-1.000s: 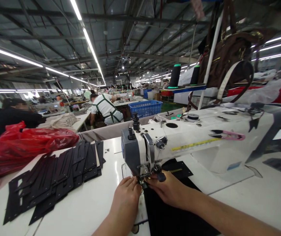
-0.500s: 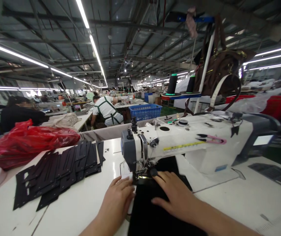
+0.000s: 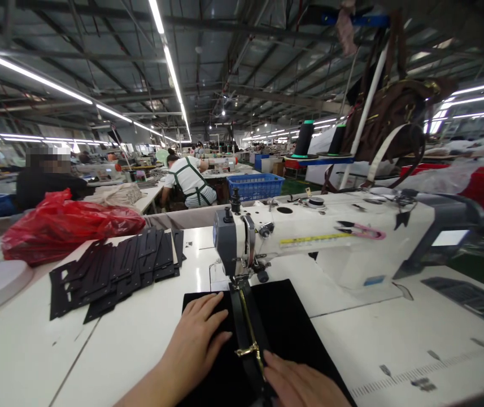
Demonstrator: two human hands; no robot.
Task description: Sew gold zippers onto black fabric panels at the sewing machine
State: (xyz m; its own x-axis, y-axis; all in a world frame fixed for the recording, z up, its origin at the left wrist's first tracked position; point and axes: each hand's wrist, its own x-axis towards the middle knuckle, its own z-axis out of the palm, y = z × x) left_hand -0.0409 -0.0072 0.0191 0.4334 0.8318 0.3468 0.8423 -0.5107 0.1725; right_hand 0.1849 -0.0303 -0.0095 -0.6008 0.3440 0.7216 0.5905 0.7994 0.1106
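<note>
A black fabric panel (image 3: 292,322) lies under the needle area of the white sewing machine (image 3: 309,232). Along it runs a dark zipper strip (image 3: 242,316) with gold teeth, and a gold slider (image 3: 248,350) sits on its lower part. My left hand (image 3: 201,333) rests on the panel left of the strip, fingers spread. At the bottom, my right hand (image 3: 301,381) touches the strip's right edge beside the slider; its lower part is cut off, and its fingers lie stretched out.
Several black pieces (image 3: 118,271) are piled on the left of the white table (image 3: 118,345). Behind them is a red plastic bag (image 3: 68,226). Thread cones (image 3: 304,138) and a brown bag (image 3: 394,113) are at the right. A person (image 3: 191,181) works beyond, near a blue basket (image 3: 255,185).
The black panel has turned and now spreads out wider, with the gold zipper in full view. My right hand has moved down from beside the needle; my left hand now lies on the panel.
</note>
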